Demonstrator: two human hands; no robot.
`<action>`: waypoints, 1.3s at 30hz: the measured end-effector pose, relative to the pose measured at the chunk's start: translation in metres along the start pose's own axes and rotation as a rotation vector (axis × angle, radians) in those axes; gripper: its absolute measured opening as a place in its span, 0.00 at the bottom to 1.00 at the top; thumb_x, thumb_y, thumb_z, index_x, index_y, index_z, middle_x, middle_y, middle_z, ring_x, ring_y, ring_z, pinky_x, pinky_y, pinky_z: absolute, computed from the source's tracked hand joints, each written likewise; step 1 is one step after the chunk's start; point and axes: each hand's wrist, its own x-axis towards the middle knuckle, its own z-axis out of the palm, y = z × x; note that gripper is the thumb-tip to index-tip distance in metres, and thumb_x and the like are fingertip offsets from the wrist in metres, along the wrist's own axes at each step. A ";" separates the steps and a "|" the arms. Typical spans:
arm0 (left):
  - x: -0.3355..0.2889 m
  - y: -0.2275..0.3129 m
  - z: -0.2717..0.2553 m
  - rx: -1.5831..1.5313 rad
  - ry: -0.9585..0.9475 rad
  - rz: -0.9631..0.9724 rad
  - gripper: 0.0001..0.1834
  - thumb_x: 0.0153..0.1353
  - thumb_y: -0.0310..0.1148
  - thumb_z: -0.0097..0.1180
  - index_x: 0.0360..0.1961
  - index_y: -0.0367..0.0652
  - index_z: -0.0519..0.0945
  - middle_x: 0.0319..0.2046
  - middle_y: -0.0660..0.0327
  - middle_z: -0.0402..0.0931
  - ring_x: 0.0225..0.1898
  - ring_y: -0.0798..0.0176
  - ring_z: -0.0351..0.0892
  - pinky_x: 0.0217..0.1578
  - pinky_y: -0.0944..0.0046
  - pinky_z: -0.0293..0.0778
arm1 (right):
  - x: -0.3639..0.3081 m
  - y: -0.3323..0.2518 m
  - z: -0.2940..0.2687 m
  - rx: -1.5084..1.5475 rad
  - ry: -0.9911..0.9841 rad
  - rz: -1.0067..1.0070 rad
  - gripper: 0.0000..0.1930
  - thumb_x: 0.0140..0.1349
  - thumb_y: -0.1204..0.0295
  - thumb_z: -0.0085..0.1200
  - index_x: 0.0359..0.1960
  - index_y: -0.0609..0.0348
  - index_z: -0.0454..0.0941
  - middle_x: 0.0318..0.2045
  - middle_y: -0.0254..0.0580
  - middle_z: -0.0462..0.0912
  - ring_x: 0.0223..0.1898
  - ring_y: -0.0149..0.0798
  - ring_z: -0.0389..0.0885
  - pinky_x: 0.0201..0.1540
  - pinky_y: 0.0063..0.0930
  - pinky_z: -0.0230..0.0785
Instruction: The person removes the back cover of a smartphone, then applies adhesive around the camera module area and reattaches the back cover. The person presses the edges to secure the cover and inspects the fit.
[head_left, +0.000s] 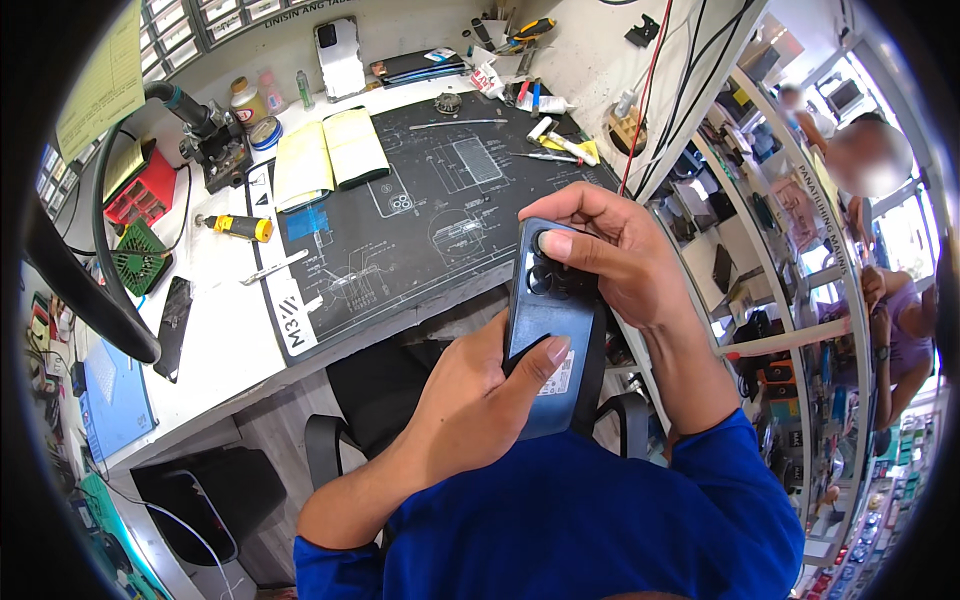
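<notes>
Between my two hands is a dark blue smartphone (pixel 548 325), its back turned up toward me and its camera block at the far end. My left hand (pixel 480 385) grips the near half along the left edge, thumb lying over the back beside a white label. At the far end my right hand (pixel 620 255) holds the top, its thumb pressed on the camera block and its fingers curled round the upper edge. The phone is tilted, held above my lap, close to the bench's front edge. Its screen side is hidden.
A black work mat (pixel 430 240) covers the bench, bearing an open yellow notepad (pixel 332 158). A yellow-handled screwdriver (pixel 240 227), a black phone (pixel 174 330) and a microscope (pixel 210 140) lie or stand to the left. Shelves (pixel 790 230) and other people (pixel 905 320) are at right.
</notes>
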 end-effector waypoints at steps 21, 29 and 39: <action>0.000 -0.023 -0.005 -0.025 -0.041 -0.046 0.26 0.76 0.51 0.58 0.56 0.37 0.78 0.41 0.62 0.83 0.42 0.71 0.81 0.47 0.67 0.76 | 0.008 0.015 -0.015 0.088 -0.227 0.133 0.13 0.71 0.67 0.65 0.49 0.63 0.85 0.39 0.31 0.87 0.40 0.23 0.82 0.46 0.20 0.74; 0.005 -0.040 -0.003 -0.083 0.008 0.012 0.28 0.76 0.47 0.58 0.65 0.35 0.74 0.47 0.60 0.82 0.48 0.69 0.80 0.52 0.64 0.76 | 0.007 0.028 -0.016 -0.054 -0.190 0.082 0.15 0.74 0.63 0.62 0.51 0.64 0.84 0.40 0.32 0.87 0.41 0.23 0.82 0.47 0.20 0.74; 0.010 -0.039 -0.001 -0.148 -0.013 -0.018 0.29 0.76 0.47 0.57 0.66 0.35 0.73 0.49 0.60 0.80 0.51 0.69 0.78 0.54 0.65 0.74 | 0.003 0.043 -0.018 -0.015 -0.184 0.002 0.16 0.74 0.64 0.62 0.53 0.65 0.82 0.40 0.34 0.87 0.42 0.23 0.81 0.47 0.21 0.74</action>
